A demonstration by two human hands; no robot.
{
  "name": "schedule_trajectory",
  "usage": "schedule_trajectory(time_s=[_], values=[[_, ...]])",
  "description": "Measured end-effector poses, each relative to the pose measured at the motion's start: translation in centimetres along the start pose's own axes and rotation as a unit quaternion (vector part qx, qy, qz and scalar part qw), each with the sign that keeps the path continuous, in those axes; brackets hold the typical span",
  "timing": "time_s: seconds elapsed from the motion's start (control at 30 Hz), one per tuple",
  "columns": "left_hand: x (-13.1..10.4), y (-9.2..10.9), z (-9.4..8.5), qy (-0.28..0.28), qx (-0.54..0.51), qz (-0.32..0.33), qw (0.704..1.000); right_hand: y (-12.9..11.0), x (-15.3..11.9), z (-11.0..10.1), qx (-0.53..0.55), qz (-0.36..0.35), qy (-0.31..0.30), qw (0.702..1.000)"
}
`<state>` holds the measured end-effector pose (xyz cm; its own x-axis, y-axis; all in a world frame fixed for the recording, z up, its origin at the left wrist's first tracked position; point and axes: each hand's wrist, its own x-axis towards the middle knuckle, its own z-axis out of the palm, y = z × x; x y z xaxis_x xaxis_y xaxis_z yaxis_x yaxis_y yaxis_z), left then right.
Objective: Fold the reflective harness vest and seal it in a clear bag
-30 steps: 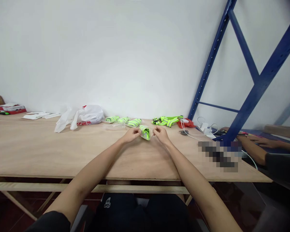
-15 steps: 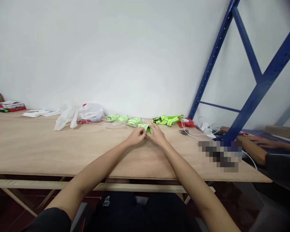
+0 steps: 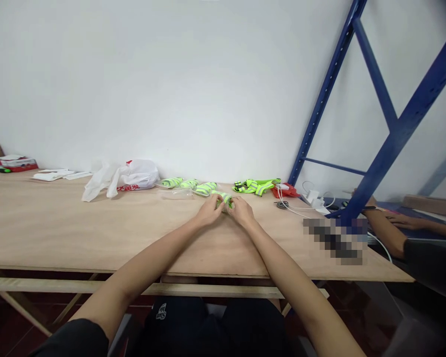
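Between my two hands is a rolled neon-yellow reflective strap vest point(image 3: 226, 197) with silvery stripes, low over the table. My left hand point(image 3: 209, 211) grips its left side with fingers curled. My right hand point(image 3: 241, 210) closes round the right side; some fingertips are hidden. Just beyond them lie several similar neon bundles in clear bags, the nearest bagged bundle point(image 3: 206, 188) close to my left fingers. A flat clear plastic bag point(image 3: 176, 194) rests left of my hands. Behind my right hand, a loose reflective strap vest point(image 3: 258, 186) is spread near the wall.
A white plastic bag point(image 3: 143, 173) with red print and white sheets point(image 3: 55, 174) lie left. To the right are a red pouch point(image 3: 287, 190), a black coil point(image 3: 282, 204), white chargers point(image 3: 314, 199) and a blue rack post point(image 3: 371, 168). A co-worker's hand point(image 3: 405, 221) is beyond it.
The vest bundle was mostly covered by my fingers and now shows more between my hands. My hands have moved slightly apart around it. The view has shifted a little.
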<state>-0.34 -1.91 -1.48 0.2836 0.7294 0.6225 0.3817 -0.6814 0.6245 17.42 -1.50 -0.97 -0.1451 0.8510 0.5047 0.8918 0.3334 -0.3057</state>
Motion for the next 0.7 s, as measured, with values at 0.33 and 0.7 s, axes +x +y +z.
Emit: schedule_trajectory(time_s=[0.33,0.7], values=[[1.0,-6.6,0.7,-0.027,-0.178,-0.107,0.978,1.0,-0.2,0.9,0.044,0.022,-0.025,0.998],[0.9,-6.5,0.7,-0.043,-0.230,-0.116,0.965,2.9,0.6,2.2,0.158,0.092,0.037,0.982]])
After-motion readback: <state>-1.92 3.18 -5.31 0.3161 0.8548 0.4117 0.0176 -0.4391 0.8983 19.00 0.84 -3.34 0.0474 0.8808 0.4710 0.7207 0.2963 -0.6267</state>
